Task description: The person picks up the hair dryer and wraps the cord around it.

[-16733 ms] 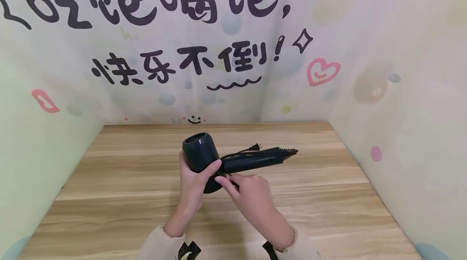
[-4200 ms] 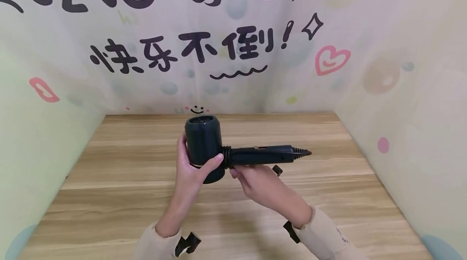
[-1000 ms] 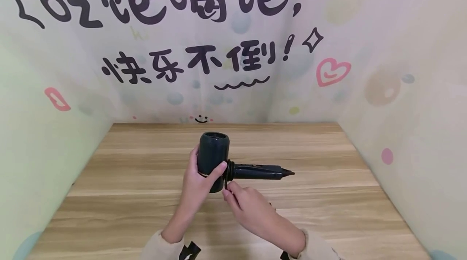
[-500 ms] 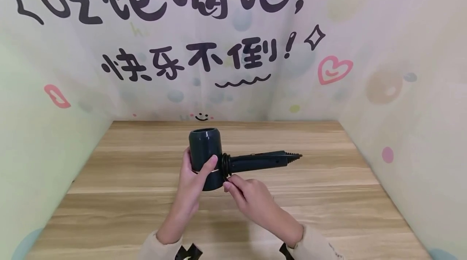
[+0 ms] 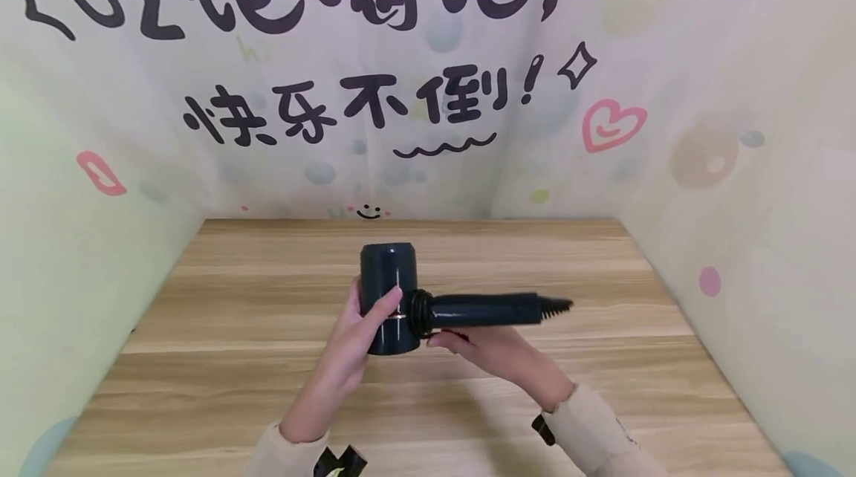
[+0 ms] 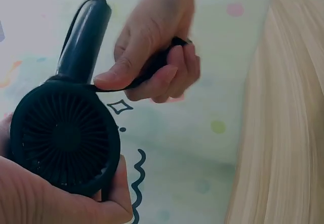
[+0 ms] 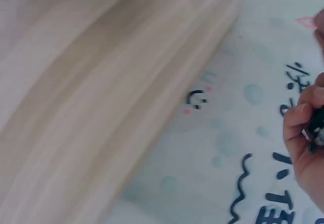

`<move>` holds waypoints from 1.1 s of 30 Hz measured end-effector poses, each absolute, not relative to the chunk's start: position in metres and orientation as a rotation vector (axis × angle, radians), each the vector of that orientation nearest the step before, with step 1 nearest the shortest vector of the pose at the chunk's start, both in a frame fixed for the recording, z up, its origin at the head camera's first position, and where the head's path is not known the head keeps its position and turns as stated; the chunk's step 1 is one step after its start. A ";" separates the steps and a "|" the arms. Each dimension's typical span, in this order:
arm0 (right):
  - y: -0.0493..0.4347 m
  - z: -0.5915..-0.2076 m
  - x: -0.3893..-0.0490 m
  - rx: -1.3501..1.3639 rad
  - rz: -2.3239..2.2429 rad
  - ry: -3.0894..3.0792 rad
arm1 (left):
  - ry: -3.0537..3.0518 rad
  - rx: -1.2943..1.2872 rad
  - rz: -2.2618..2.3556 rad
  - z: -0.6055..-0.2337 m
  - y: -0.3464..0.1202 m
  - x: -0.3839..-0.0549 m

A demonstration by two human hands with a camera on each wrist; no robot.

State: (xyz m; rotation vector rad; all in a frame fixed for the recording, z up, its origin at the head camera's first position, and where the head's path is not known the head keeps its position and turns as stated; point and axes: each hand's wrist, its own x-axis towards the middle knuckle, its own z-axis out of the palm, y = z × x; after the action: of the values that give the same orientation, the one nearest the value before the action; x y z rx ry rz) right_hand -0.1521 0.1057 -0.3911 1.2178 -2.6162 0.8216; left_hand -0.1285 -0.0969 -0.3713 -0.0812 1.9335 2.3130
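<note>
A dark blue hair dryer [image 5: 388, 276] is held above the table, its barrel upright and its handle [image 5: 488, 310] pointing right. My left hand [image 5: 348, 343] grips the barrel, thumb across its front. Black cord [image 5: 421, 313] is coiled round the handle's base, beside the barrel. Below and partly behind the handle, my right hand [image 5: 498, 351] pinches a stretch of cord running from the coil, clearer in the left wrist view, where a dark end shows in the curled fingers [image 6: 174, 67]. The round ribbed grille [image 6: 66, 135] faces that camera. At the right wrist view's edge, a hand holds something dark, cut off.
A wooden table [image 5: 267, 388] lies under both hands. Printed curtain-like walls [image 5: 428, 187] stand at its back and sides. Black straps or mounts [image 5: 341, 461] sit at the sleeve cuffs.
My right hand has moved from in front of the coil to beneath and behind the handle. Since the earliest frame, the loose plug above the handle has gone from sight and a cord coil has formed.
</note>
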 end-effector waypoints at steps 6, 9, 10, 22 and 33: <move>0.116 -0.380 -0.145 1.115 1.027 -2.774 | 1.920 0.014 2.219 -0.376 -0.097 -0.127; 0.117 -0.372 -0.147 1.144 1.189 -2.712 | 1.898 0.024 2.189 -0.377 -0.100 -0.128; 0.118 -0.371 -0.149 1.213 1.150 -2.655 | 1.895 0.034 2.172 -0.378 -0.102 -0.128; 0.125 -0.374 -0.162 1.383 0.850 -2.572 | 1.918 0.243 1.876 -0.379 -0.109 -0.131; 0.141 -0.360 -0.164 1.288 1.103 -2.828 | 2.313 0.157 1.740 -0.387 -0.095 -0.134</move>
State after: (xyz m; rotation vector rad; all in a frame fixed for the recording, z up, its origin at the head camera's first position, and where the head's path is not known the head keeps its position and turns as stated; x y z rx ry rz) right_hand -0.1640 0.1406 -0.3604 1.2880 -2.8279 1.1034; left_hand -0.1342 -0.0949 -0.3868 0.1572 2.3131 1.7402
